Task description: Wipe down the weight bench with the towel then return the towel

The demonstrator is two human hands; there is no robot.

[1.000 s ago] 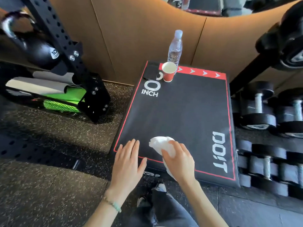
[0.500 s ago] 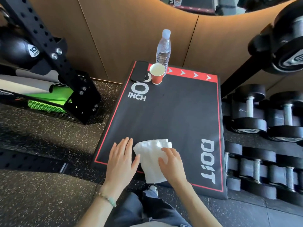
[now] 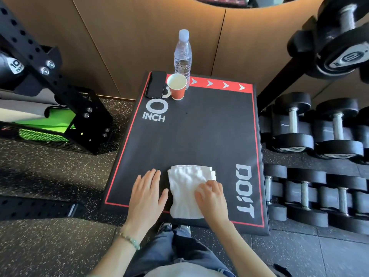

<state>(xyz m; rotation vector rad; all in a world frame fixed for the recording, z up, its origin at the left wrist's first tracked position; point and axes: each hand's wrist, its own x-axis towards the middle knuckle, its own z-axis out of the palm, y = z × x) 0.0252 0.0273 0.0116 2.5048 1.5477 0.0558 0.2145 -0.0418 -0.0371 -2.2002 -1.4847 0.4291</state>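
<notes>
On the bench (image 3: 199,140) are one towel (image 3: 183,188), one cup (image 3: 177,87), one phone (image 3: 156,83).

— What lies out beyond the left hand (image 3: 146,194)?
— Speckled black rubber floor (image 3: 50,246). Farther off stands a black perforated steel upright (image 3: 36,62) bolted to a base, with a green roll (image 3: 58,120) in a wire basket beside it.
— And past the right hand (image 3: 212,198)?
— Rows of black dumbbells (image 3: 319,126) on a rack. Ahead of both are tan wall panels (image 3: 139,37), warmly lit.
</notes>
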